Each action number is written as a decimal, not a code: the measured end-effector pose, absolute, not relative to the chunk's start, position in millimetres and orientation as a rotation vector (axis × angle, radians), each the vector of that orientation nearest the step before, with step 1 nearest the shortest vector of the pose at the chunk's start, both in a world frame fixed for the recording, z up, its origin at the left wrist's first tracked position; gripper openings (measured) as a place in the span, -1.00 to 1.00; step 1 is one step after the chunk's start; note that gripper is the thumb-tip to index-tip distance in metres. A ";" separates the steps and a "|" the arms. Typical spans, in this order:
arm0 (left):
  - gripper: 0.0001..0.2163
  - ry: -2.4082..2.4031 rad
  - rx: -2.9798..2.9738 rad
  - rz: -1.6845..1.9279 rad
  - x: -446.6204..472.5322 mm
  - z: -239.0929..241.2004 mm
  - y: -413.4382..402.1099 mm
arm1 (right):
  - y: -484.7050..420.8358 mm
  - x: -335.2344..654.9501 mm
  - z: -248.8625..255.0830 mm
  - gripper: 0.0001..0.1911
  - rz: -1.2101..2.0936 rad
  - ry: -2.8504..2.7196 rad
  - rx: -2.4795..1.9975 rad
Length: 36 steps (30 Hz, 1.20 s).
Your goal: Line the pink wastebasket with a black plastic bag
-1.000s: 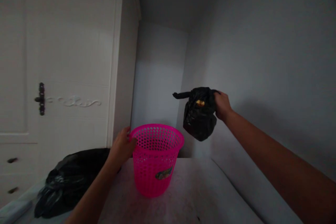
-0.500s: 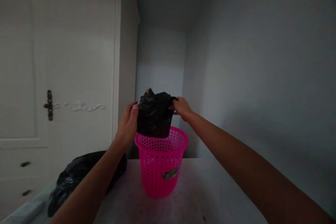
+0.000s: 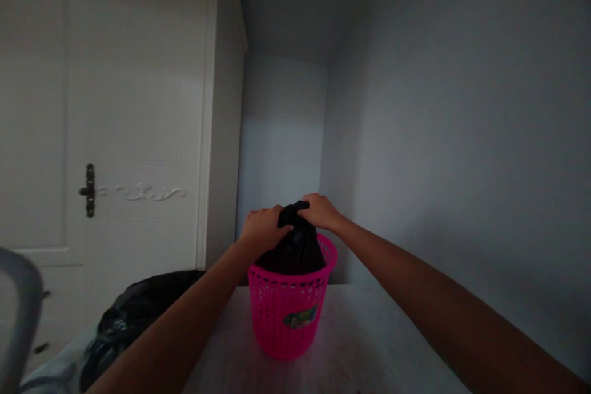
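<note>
A black plastic bag point(image 3: 298, 252) hangs inside the mouth of a pink perforated basket point(image 3: 289, 320), its gathered top rising above the rim. My left hand point(image 3: 264, 231) grips the bag's top from the left, fingers closed on the plastic. From the right, my right hand point(image 3: 319, 212) pinches the same gathered top, close to the left fingers. The basket stands upright on a pale tabletop point(image 3: 369, 332) and bears a colourful label. What lies in the bag, and its lower part, are hidden.
Another black plastic bag point(image 3: 148, 298) lies on the left, partly behind my left forearm. A grey curved bar point(image 3: 23, 314) shows at the left edge. A white wardrobe point(image 3: 148, 92) stands behind on the left, and a plain wall point(image 3: 462, 135) runs along the right.
Both hands have moved down and closer together, lowering the black bag from above the basket into its mouth. The bag's top is now bunched upward. The grey bar has come into view.
</note>
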<state>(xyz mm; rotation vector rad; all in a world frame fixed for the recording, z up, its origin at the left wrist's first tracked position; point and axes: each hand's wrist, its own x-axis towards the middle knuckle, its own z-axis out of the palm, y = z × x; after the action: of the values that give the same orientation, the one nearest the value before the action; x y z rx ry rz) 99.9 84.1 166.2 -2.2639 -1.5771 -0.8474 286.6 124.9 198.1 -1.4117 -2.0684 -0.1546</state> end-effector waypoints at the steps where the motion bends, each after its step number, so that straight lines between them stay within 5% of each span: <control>1: -0.69 -1.592 -2.271 -0.851 101.8 165.3 87.0 | 123.7 291.0 195.8 -0.94 -0.151 -2.143 -1.365; 13: -0.66 -1.945 -2.054 -1.095 56.3 150.9 113.4 | 122.5 359.2 144.9 -0.81 0.047 -2.329 -1.214; 19: -0.52 -1.723 -2.444 -1.207 66.0 151.0 109.6 | 122.2 353.3 141.2 -0.83 0.150 -2.125 -1.086; 26: -0.71 -1.534 -2.722 -1.118 85.8 146.2 109.2 | 122.2 345.9 137.4 -0.73 0.409 -2.009 -0.896; 29: -0.76 -1.549 -2.620 -1.231 75.0 148.0 112.0 | 127.2 359.6 130.9 -0.85 0.441 -1.953 -0.907; 36: -0.89 -1.473 -2.447 -1.593 68.1 149.1 114.1 | 133.0 361.9 128.7 -0.77 0.600 -1.805 -0.941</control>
<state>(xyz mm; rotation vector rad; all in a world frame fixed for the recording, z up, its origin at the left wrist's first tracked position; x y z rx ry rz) 68.1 114.1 149.1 -2.4471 -1.4726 -1.5935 361.9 133.0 128.7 -0.9407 -1.8050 0.5997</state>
